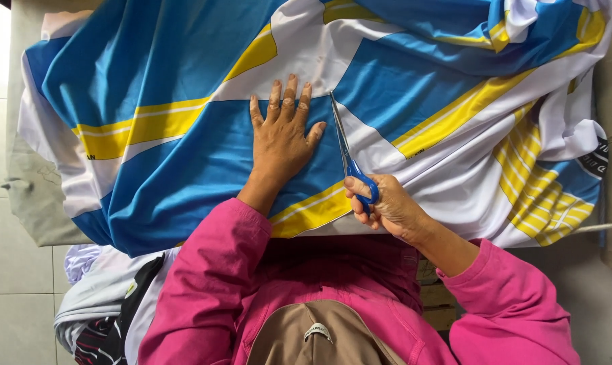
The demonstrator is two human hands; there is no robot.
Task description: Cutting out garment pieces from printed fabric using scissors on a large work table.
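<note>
A large printed fabric (pixel 198 61) in blue, yellow and white lies spread over a table. My left hand (pixel 284 132) rests flat on a blue part of it, fingers apart, pressing the cloth down. My right hand (pixel 387 206) grips blue-handled scissors (pixel 346 152) just right of the left hand. The blades lie nearly closed, pointing away from me along the edge between blue and white. Both my sleeves are pink.
A pile of other cloth pieces (pixel 107 297) in white, black and lilac sits low at the left, beside my body. The grey table edge (pixel 32 203) shows at the left, over a tiled floor (pixel 2 270). The fabric bunches in folds at the right (pixel 563 135).
</note>
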